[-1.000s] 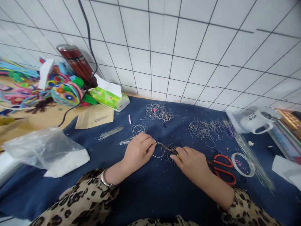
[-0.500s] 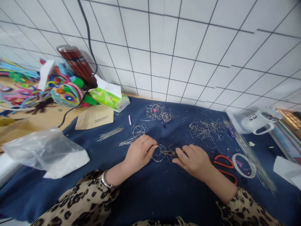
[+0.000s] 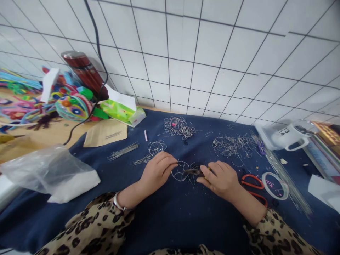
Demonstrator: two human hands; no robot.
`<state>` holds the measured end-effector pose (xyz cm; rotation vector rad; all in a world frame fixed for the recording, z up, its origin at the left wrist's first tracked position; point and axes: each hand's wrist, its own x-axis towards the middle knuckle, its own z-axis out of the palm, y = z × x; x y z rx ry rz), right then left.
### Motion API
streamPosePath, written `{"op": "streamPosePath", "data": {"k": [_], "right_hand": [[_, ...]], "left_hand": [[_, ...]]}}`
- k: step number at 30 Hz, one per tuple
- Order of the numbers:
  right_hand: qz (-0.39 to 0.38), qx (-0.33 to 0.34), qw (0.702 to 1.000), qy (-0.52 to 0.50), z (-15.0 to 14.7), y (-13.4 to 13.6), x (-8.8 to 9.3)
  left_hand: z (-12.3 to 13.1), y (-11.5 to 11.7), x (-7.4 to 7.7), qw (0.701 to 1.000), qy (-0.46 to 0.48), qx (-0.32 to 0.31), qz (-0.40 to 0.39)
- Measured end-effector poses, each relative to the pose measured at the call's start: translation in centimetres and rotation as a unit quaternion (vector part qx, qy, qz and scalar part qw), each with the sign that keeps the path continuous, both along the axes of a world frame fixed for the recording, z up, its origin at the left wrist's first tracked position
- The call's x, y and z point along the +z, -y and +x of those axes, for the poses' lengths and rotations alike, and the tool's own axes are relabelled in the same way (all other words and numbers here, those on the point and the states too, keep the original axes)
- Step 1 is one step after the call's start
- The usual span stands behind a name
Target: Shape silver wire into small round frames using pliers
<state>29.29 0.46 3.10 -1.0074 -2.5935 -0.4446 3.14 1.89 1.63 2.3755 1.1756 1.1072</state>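
My left hand (image 3: 158, 170) pinches the left side of a looped wire piece (image 3: 178, 176), thin and silvery with a few small pink beads along it. My right hand (image 3: 221, 179) is wrapped round a pair of needle-nose pliers (image 3: 196, 172), whose dark jaws point left at the wire loops. Whether the jaws grip the wire is too small to tell. Just beyond my left hand lie a coil of wire (image 3: 157, 147) and a few straight wire lengths (image 3: 142, 160). The pliers' handles are mostly hidden in my right palm.
Tangled wire (image 3: 178, 126) and a second wire heap (image 3: 233, 146) lie farther back on the blue cloth (image 3: 164, 219). Red-handled scissors (image 3: 252, 181), a round dish of pink beads (image 3: 284, 191) and a white mug (image 3: 289, 138) are to the right. A plastic bag (image 3: 50, 166) sits left.
The pliers' jaws have shifted slightly right, and the wire loops show more openly between my hands. My left hand keeps its pinch. The whole view has shifted a little.
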Motion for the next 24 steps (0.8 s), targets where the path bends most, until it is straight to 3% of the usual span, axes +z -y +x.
{"op": "streamPosePath", "data": {"k": [4,7,10,14,16,18,21,24], "right_hand": [[-0.098,-0.030,0.989,-0.105,-0.5,0.0,-0.6],[-0.228,-0.039,0.949,-0.215,-1.2,0.3,-1.0],[-0.380,-0.043,0.876,-0.295,-1.9,0.7,-1.2],[-0.572,-0.053,0.719,-0.392,-2.4,1.0,-1.6],[-0.611,-0.056,0.669,-0.420,-2.5,1.0,-1.7],[-0.602,-0.077,0.663,-0.437,-2.5,0.9,-1.7],[-0.565,-0.117,0.690,-0.438,-2.4,0.8,-1.4],[-0.480,-0.124,0.775,-0.392,-2.2,0.6,-1.0]], "left_hand": [[0.2,0.4,0.1,0.996,0.083,0.023,-0.019],[0.4,0.7,0.1,0.989,0.131,0.035,-0.055],[0.4,0.7,-0.1,0.974,0.195,0.043,-0.109],[0.3,0.4,-0.3,0.955,0.257,0.014,-0.145],[0.2,0.3,-0.2,0.951,0.271,0.011,-0.148],[0.1,0.2,0.0,0.944,0.288,0.020,-0.162],[0.1,0.1,0.4,0.925,0.321,0.028,-0.200],[0.2,0.2,0.6,0.918,0.324,0.023,-0.228]]}}
